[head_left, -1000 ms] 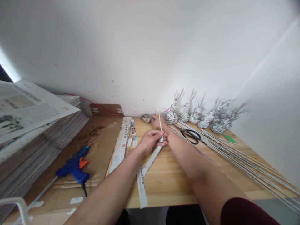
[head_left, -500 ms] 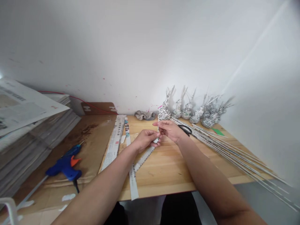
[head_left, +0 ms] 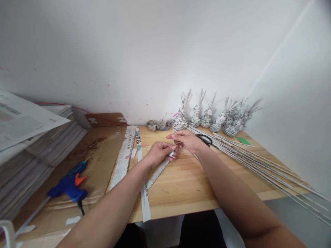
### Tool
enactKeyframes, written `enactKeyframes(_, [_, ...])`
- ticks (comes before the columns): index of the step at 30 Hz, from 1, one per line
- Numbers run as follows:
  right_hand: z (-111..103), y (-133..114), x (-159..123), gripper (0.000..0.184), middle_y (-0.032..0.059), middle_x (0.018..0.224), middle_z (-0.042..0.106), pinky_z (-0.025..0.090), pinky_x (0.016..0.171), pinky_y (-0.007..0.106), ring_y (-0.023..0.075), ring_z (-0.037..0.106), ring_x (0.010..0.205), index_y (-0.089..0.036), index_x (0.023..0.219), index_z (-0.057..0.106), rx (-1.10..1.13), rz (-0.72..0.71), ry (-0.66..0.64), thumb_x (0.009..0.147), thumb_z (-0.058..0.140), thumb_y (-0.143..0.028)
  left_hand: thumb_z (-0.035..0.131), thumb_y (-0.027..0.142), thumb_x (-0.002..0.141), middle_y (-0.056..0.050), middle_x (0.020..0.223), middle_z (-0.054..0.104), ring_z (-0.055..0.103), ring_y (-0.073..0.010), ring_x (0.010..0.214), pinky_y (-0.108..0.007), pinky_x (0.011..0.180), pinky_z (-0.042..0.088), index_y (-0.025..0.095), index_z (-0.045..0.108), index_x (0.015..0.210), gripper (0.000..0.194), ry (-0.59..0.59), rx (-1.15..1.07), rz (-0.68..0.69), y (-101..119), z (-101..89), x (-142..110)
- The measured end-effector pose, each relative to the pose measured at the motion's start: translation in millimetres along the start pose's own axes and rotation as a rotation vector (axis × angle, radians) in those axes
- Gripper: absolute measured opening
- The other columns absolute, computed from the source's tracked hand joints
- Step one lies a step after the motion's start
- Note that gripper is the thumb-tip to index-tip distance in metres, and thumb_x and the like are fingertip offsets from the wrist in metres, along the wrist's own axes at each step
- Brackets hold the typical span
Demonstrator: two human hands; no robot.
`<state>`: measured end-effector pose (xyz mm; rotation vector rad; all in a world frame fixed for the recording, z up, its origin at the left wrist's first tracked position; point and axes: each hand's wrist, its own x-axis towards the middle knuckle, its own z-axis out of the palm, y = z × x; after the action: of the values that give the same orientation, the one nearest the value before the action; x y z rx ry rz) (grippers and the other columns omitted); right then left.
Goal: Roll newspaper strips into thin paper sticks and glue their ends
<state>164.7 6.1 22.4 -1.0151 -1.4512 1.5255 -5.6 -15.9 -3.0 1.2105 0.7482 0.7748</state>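
Observation:
My left hand (head_left: 157,153) pinches the upper end of a newspaper strip (head_left: 156,172) that trails down across the wooden table (head_left: 186,182). My right hand (head_left: 184,141) is closed on a thin stick (head_left: 173,129) that points upward, and the strip is wound onto it between my fingertips. Both hands meet at the middle of the table. A second paper strip (head_left: 144,201) lies under my left forearm and hangs over the front edge.
A blue glue gun (head_left: 68,182) lies on brown cardboard at the left, beside a stack of newspapers (head_left: 33,137). Black scissors (head_left: 205,138), long rolled paper rods (head_left: 258,162) and several woven paper figures (head_left: 207,119) sit at the right rear. A grey cloth (head_left: 159,125) lies by the wall.
My right hand came back from the cloth at the wall to join my left hand on the stick. The camera view shifted slightly upward and left.

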Motion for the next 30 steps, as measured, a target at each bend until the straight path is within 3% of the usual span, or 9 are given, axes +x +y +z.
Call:
enactKeyframes(12, [1.3, -2.8, -0.8, 0.03, -0.0033, 0.051, 0.046, 0.026, 0.044, 0.021, 0.006, 0.039, 0.047, -0.011, 0.087, 0.073, 0.029, 0.01, 0.042, 0.071, 0.069, -0.036, 0.072, 0.046, 0.068, -0.007, 0.071, 0.065, 0.061, -0.0137, 0.063, -0.026, 0.06, 0.049, 0.01, 0.069, 0.079, 0.038, -0.004, 0.055, 0.019, -1.6, -0.2, 1.1])
enactKeyframes(18, [0.7, -2.0, -0.4, 0.034, -0.0006, 0.055, 0.053, 0.03, 0.044, 0.019, 0.0076, 0.047, 0.051, -0.013, 0.09, 0.072, 0.041, 0.034, 0.024, 0.071, 0.07, -0.041, 0.073, 0.046, 0.066, -0.007, 0.07, 0.065, 0.061, -0.014, 0.062, -0.026, 0.059, 0.05, 0.01, 0.069, 0.081, 0.04, 0.008, 0.011, 0.012, -0.6, 0.8, 0.0])
enactKeyframes(23, [0.3, 0.2, 1.2, 0.036, -0.0014, 0.054, 0.052, 0.029, 0.042, 0.018, 0.0056, 0.045, 0.047, -0.012, 0.085, 0.072, -0.021, -0.011, 0.06, 0.072, 0.069, -0.045, 0.072, 0.045, 0.068, -0.006, 0.07, 0.065, 0.061, -0.0133, 0.062, -0.025, 0.059, 0.049, 0.01, 0.068, 0.081, 0.037, 0.0, 0.001, 0.009, -0.5, 0.7, 0.3])
enactKeyframes(27, [-1.1, 0.5, -0.2, 0.038, -0.0003, 0.058, 0.056, 0.03, 0.043, 0.018, 0.0068, 0.05, 0.05, -0.014, 0.097, 0.07, 0.007, 0.005, -0.022, 0.074, 0.067, -0.045, 0.072, 0.044, 0.068, -0.006, 0.069, 0.064, 0.061, -0.0129, 0.062, -0.024, 0.059, 0.049, 0.01, 0.068, 0.08, 0.036, 0.008, -0.024, 0.007, 0.1, 0.6, -0.1])
enactKeyframes(30, [-0.5, 0.4, -0.3, 0.035, -0.0017, 0.054, 0.053, 0.028, 0.041, 0.018, 0.0054, 0.046, 0.047, -0.013, 0.09, 0.071, 0.025, 0.002, -0.015, 0.071, 0.07, -0.042, 0.072, 0.043, 0.068, -0.006, 0.072, 0.065, 0.061, -0.0129, 0.063, -0.025, 0.061, 0.049, 0.009, 0.068, 0.079, 0.036, -0.011, -0.002, 0.004, 0.2, 1.1, -0.4])
